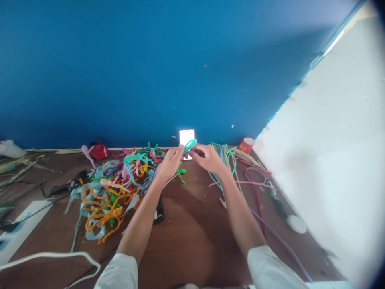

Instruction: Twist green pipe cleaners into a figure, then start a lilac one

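A teal pipe cleaner, bent into a narrow leaf-like loop, is held up in front of a lit phone that stands against the wall. My left hand pinches the loop's lower end between thumb and fingers. From the other side, my right hand closes its thumb and fingertips at the same end. The exact grip there is partly hidden. A small green pipe cleaner piece lies just below my left hand. Beside my right wrist is a bunch of teal and green pipe cleaners.
Tangled colourful pipe cleaner shapes cover the left of the brown table. A glue gun lies beyond them. A red cup stands at the back right. Loose red and purple stems stretch along the right, near the white wall.
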Action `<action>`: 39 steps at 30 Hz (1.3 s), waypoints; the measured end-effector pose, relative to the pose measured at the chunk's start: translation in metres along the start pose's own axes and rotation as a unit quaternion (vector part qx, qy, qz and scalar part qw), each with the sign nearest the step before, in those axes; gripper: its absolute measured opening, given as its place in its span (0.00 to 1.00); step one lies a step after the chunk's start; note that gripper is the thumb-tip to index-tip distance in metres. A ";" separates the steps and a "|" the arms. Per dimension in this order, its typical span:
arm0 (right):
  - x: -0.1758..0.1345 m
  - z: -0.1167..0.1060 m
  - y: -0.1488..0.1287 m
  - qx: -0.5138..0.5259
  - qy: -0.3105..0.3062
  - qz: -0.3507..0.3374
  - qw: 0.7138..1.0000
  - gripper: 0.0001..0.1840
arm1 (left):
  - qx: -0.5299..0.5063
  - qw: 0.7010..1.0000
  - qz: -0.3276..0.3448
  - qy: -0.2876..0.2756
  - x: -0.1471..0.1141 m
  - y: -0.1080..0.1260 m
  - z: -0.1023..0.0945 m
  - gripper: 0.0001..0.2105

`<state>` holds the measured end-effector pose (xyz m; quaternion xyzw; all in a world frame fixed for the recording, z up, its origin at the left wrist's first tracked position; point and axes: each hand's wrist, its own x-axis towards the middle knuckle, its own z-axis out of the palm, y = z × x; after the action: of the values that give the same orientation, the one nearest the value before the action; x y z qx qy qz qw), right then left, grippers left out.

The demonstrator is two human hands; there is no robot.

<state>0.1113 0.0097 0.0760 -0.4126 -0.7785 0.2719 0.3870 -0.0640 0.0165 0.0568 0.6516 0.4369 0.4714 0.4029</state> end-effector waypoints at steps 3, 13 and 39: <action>-0.001 0.000 0.000 0.024 -0.007 0.012 1.000 0.11 | -0.061 0.997 -0.032 -0.039 0.001 0.001 -0.003 0.25; 0.006 0.004 0.006 0.079 0.025 -0.122 0.989 0.12 | -0.216 0.968 -0.083 -0.096 -0.001 0.005 -0.006 0.23; 0.008 0.016 -0.002 0.045 0.151 -0.083 0.984 0.10 | 0.143 0.973 0.156 0.088 -0.004 0.011 0.001 0.11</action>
<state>0.0942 0.0134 0.0711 -0.3648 -0.7300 0.2079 0.5393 -0.0613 0.0089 0.0658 0.7185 0.4263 0.5168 0.1870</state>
